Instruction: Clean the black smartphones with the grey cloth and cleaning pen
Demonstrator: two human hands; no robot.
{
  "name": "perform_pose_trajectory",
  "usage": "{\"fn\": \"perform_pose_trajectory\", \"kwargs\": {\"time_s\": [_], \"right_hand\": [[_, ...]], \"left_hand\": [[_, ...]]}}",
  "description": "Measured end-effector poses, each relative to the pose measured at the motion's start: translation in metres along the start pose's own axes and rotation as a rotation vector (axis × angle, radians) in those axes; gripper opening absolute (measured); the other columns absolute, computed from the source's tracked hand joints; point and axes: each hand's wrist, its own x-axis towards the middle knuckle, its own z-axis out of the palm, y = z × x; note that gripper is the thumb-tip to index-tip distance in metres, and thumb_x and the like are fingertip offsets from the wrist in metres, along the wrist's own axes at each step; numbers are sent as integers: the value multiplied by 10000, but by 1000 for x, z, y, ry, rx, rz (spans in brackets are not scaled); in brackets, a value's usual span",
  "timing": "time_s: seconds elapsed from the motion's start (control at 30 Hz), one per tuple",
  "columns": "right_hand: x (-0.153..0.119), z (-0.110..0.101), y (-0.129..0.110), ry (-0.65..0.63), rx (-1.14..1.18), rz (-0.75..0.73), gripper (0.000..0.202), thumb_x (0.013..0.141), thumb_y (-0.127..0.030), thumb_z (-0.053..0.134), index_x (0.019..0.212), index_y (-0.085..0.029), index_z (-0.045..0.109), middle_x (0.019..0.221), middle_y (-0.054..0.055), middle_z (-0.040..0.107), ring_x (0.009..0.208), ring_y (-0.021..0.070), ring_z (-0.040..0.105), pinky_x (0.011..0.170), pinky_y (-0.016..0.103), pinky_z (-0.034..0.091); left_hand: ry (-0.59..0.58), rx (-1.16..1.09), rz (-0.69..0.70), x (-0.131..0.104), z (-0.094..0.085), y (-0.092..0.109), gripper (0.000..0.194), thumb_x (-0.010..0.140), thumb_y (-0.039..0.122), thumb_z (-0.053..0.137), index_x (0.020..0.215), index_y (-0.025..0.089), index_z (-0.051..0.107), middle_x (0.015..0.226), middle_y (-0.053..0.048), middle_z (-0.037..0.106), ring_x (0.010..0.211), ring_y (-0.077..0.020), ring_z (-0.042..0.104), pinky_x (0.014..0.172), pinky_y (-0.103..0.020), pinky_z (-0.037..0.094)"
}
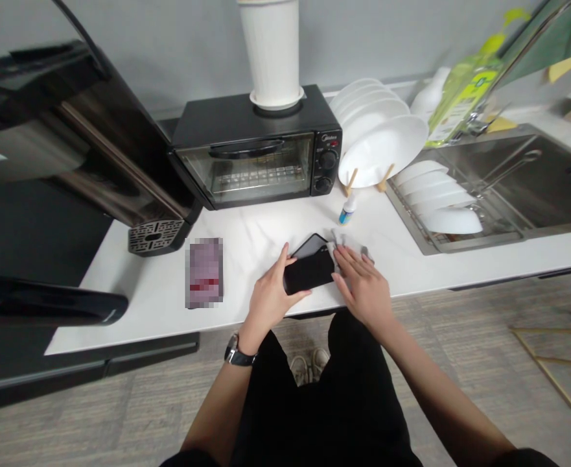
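Observation:
A black smartphone [307, 272] lies on the white counter, dark face up. My left hand [271, 285] grips its left end, thumb along the near edge and fingers at the far edge. Pressed over the right end is a grey cloth [337, 239], held under the fingers of my right hand [363, 285]. Partly covered by the phone, a flat grey piece with a dark rim [312, 245] shows behind it; I cannot tell its kind. Just beyond the cloth stands a small white-capped bottle [347, 211] with a blue label.
A black toaster oven [253, 162] bears a white pot [273, 52]. White plates [382, 149] stand in a rack, with bowls [448, 217] beside the sink [547, 188]. Left are a pixelated purple item [205, 272] and a black machine with a drip tray [155, 237].

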Motion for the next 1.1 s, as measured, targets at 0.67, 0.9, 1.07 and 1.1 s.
{"fn": "perform_pose_trajectory", "kwargs": {"time_s": [0.67, 0.9, 1.07, 1.1], "right_hand": [[16, 20, -22, 25, 10, 40, 566, 1088, -460, 467, 1522, -109, 562, 1551, 183, 571, 1464, 354, 534, 1221, 591, 426], [-14, 20, -80, -132, 150, -160, 548, 1080, -397, 481, 1533, -93, 538, 1579, 160, 548, 1480, 290, 523, 1229, 483, 453], [-20, -13, -10, -85, 40, -64, 474, 1106, -338, 432, 1547, -205, 542, 1574, 85, 565, 1467, 276, 540, 1232, 520, 435], [-14, -12, -1, -54, 0, -24, 485, 1107, -358, 433, 1551, -194, 537, 1575, 100, 563, 1468, 293, 537, 1228, 536, 432]], "left_hand": [[-23, -3, 9, 0, -1, -2, 1146, 830, 324, 851, 1699, 338, 105, 1511, -51, 638, 1389, -262, 623, 1157, -418, 509], [-43, 52, -15, -3, -2, -3, 1095, 815, 165, 770, 1704, 281, 142, 1516, -104, 627, 1362, -279, 643, 1101, -400, 547], [-30, 19, -5, 0, -2, 3, 1174, 816, 316, 868, 1699, 344, 94, 1514, -39, 637, 1385, -263, 627, 1161, -417, 506], [-32, 20, -6, 0, -2, 3, 1186, 813, 346, 878, 1698, 353, 88, 1518, -33, 634, 1385, -264, 627, 1160, -419, 507]]}}
